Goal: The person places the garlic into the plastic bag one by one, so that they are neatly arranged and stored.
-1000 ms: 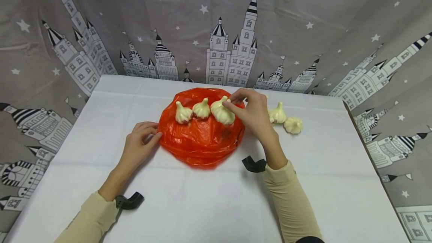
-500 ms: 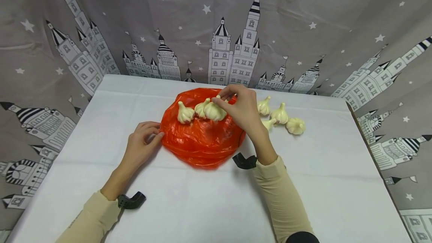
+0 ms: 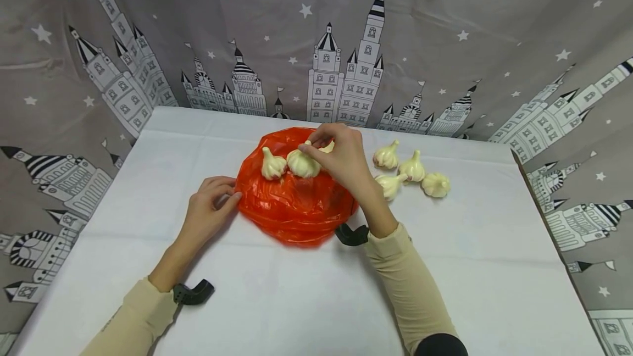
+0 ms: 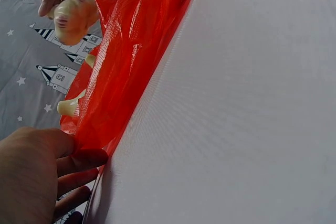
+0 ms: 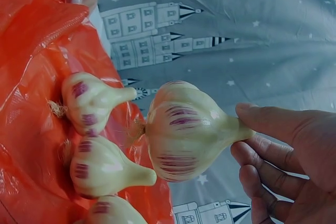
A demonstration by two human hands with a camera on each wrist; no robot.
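Observation:
My right hand point(image 3: 341, 153) pinches a garlic bulb point(image 5: 186, 129) by its stem, between thumb and fingertips. The bulb hangs above an orange-red plastic bag point(image 3: 296, 213) that lies on the table. Three other garlic bulbs sit on the bag: a left one point(image 3: 273, 163), a middle one point(image 5: 105, 166) mostly hidden in the head view behind the held bulb, and one point(image 3: 327, 147) partly behind my right hand. At the bag's left edge, my left hand point(image 3: 212, 205) pinches the plastic between thumb and fingers, as the left wrist view shows.
Several more garlic bulbs point(image 3: 411, 167) lie grouped on the white-covered table point(image 3: 470, 235), right of the bag. A grey curtain point(image 3: 277, 10) with castles and stars hangs behind the table. Dark wrist mounts point(image 3: 194, 292) jut from both wrists.
My right hand has moved left over the bag, carrying the garlic bulb with it. The bulbs right of the bag are now uncovered. My left hand stays at the bag's edge.

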